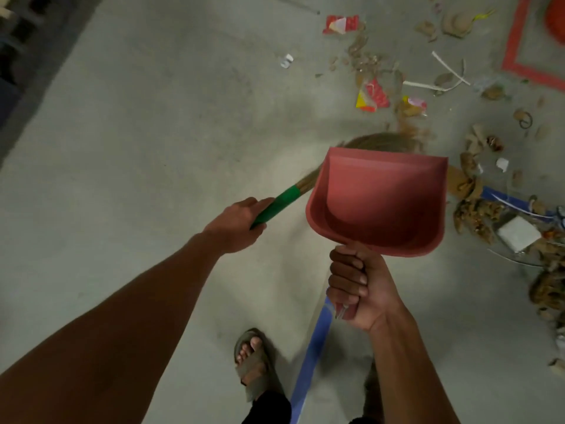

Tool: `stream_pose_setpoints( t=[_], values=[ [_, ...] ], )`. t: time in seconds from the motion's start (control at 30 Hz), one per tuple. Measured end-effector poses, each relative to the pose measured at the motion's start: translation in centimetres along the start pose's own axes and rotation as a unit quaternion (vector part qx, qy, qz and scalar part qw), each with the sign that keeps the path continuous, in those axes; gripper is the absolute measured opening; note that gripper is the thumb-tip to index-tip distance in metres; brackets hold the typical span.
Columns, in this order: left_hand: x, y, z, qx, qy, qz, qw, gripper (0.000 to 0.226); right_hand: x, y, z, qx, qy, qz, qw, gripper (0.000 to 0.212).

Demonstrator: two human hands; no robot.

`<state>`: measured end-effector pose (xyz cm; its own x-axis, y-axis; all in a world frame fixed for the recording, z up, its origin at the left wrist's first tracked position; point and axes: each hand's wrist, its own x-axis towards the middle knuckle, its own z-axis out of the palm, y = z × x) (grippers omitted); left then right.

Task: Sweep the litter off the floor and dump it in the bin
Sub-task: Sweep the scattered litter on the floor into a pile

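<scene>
My right hand [359, 284] grips the handle of a red dustpan [379, 200], held above the grey floor with its empty scoop facing up. My left hand [237, 223] grips the green handle of a straw broom [281, 201]. The broom's bristles [382, 140] are blurred and mostly hidden behind the dustpan's far rim. Litter lies beyond and to the right: red and yellow wrappers [373, 94], a red packet [341, 24], dry leaves [363, 61], white sticks [449, 68] and a white paper scrap [287, 61].
A denser pile of leaves, a white block [518, 234] and clear plastic lies at the right edge. Red tape [516, 47] marks a square at the top right, near a red-orange object [556, 16]. Blue tape [312, 359] runs along the floor by my sandalled foot [253, 362].
</scene>
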<state>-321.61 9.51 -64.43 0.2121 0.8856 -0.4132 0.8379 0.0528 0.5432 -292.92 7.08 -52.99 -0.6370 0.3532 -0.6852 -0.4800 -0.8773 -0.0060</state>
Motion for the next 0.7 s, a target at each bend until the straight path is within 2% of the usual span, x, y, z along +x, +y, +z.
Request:
stream_pose_setpoints(
  t=[0.07, 0.17, 0.27, 0.4, 0.5, 0.6, 0.7],
  values=[
    [-1.2, -1.7, -1.0, -0.018, 0.044, 0.004, 0.999, 0.066, 0.4, 0.3, 1.3, -0.004, 0.000, -0.006, 1.000, 0.045],
    [-2.8, -3.7, -2.8, -0.033, 0.127, -0.041, 0.990, 0.066, 1.5, 0.3, 3.7, 0.004, -0.015, -0.007, 1.000, 0.050],
    [-3.9, -5.6, -4.2, -0.054, 0.184, -0.142, 0.971, 0.064, 3.3, 0.2, 5.5, 0.003, -0.027, 0.001, 1.000, 0.046],
    [-5.0, -8.8, -5.1, -0.090, 0.216, -0.292, 0.927, 0.063, 6.5, -0.2, 7.7, -0.016, -0.015, 0.030, 0.999, 0.038],
    [-5.7, -11.4, -4.7, -0.117, 0.201, -0.404, 0.885, 0.056, 9.9, -0.9, 9.4, -0.052, 0.006, 0.051, 0.997, 0.037],
    [-5.9, -13.1, -3.8, -0.139, 0.127, -0.495, 0.848, 0.050, 13.3, -1.7, 10.4, -0.053, -0.025, 0.087, 0.995, 0.038],
    [-5.2, -13.2, -2.1, -0.137, 0.069, -0.478, 0.865, 0.052, 16.5, -2.8, 11.1, -0.058, -0.053, 0.113, 0.990, 0.038]
  ],
)
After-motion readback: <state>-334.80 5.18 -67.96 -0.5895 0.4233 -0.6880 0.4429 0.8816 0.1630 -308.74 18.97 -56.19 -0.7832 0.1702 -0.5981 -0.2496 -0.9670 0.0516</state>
